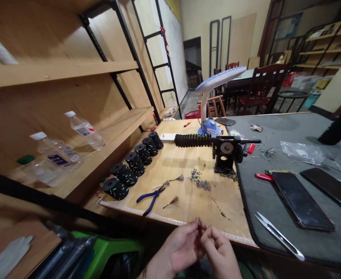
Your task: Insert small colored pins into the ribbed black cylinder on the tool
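Note:
My left hand (183,246) and my right hand (218,248) meet at the table's front edge, fingertips pinched together. A tiny dark greenish piece shows at the left fingertips, too small to name. Just beyond lie a thin line with small beads (221,211) and a small piece with a bristly tuft (172,202). Blue-handled pliers (150,200) rest open to the left. Farther back is a pile of coloured beads and small metal parts (199,180). A black winding device (225,153) carries a black foam roll (193,140) wrapped with line.
Several black foam spools (115,188) stand along the table's left side. A desk lamp (209,126) stands at the back. On the grey mat to the right lie thread snips (279,235), a phone (302,199) and a plastic bag (301,151). Bottles (85,130) occupy the left shelf.

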### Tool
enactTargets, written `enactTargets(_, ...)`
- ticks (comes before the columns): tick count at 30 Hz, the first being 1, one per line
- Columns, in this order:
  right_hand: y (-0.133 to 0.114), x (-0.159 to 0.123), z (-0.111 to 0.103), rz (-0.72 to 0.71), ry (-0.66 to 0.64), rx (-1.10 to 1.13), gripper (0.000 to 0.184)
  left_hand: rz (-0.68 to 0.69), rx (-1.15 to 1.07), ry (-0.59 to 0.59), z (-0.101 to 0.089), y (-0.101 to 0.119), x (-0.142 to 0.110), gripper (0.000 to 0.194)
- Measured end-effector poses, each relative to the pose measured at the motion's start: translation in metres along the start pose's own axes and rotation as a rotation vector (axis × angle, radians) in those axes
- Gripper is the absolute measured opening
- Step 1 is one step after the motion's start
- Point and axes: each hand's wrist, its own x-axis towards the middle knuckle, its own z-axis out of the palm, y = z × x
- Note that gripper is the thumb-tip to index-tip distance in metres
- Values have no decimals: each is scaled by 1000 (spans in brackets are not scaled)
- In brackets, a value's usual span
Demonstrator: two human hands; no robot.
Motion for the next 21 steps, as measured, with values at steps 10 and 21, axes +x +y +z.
enactTargets(10, -6, -3, 8, -25, 94, 41, 43, -4, 43, -10, 1, 0, 0, 20)
enactTargets(21, -3, -3, 8, -13, 87, 59, 40, -16, 20, -10, 0, 0, 0, 17)
